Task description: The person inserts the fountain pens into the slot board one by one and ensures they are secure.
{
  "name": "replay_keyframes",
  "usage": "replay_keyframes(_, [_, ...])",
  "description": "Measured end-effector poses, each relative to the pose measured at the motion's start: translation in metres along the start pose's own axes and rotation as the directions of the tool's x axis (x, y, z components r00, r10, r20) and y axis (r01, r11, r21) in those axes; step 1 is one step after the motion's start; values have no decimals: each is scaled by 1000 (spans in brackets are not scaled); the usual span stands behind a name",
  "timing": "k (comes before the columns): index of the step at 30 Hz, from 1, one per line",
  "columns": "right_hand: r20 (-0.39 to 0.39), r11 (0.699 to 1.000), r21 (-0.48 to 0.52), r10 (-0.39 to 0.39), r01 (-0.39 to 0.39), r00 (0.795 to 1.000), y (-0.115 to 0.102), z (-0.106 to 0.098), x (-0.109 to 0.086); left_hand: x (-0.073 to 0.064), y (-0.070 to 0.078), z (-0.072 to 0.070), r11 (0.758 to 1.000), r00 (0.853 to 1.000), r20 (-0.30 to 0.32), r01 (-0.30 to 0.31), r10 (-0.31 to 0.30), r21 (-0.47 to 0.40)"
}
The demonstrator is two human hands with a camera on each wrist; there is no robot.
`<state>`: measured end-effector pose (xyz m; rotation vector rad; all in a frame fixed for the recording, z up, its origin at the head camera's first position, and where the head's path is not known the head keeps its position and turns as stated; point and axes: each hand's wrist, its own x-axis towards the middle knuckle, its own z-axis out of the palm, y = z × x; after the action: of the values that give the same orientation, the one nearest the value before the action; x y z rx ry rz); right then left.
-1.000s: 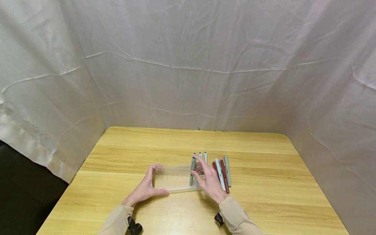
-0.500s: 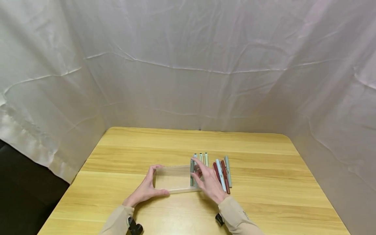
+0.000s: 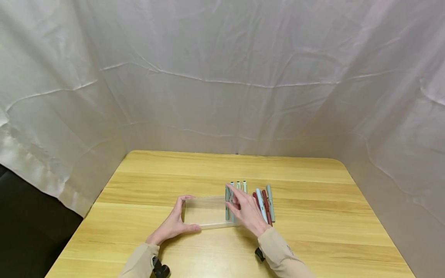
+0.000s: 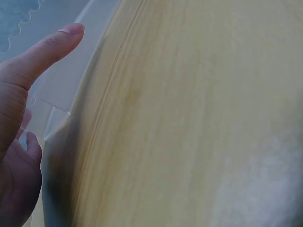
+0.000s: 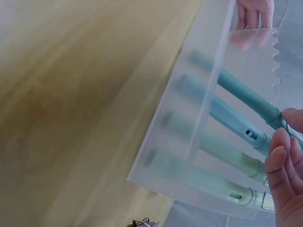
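Note:
A clear plastic box [image 3: 205, 212] with a notched edge lies on the table. My left hand [image 3: 169, 226] grips its left end, thumb along the near side and fingers at the far side. My right hand [image 3: 248, 214] pinches a grey-green fountain pen [image 3: 227, 210] near its cap, with the barrel inside the box. Beside that pen, a light blue pen [image 5: 236, 125] and two pale green pens, one the pale green pen at the outer end [image 5: 218, 184], rest in a row in the box. The right fingers partly cover their caps.
To the right of the box several pens lie loose: dark red pens [image 3: 267, 206], a light blue pen [image 3: 261, 204] and a grey-green pen [image 3: 270, 202]. The wooden table [image 3: 313, 216] is enclosed by pale curtains [image 3: 222, 108] at the back and sides.
The grey-green pen in my right hand has gone from slightly tilted to straight in line with the other pens in the box. My left hand keeps its grip on the box.

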<state>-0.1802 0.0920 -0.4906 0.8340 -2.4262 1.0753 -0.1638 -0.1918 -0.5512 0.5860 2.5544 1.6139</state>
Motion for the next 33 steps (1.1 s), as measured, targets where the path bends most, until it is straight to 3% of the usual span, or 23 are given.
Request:
replay_keyframes(17, [144, 991, -49, 133, -127, 981, 1, -1, 6, 1, 0, 0, 1000, 1000, -2, -3, 3, -1])
replay_keyframes(27, [145, 992, -77, 109, -99, 983, 2, 1, 5, 1, 2, 1, 1000, 1000, -6, 28, -28, -14])
replay_keyframes(33, [168, 990, -70, 134, -123, 977, 1, 1, 2, 1, 3, 1, 1000, 1000, -10, 25, -25, -14])
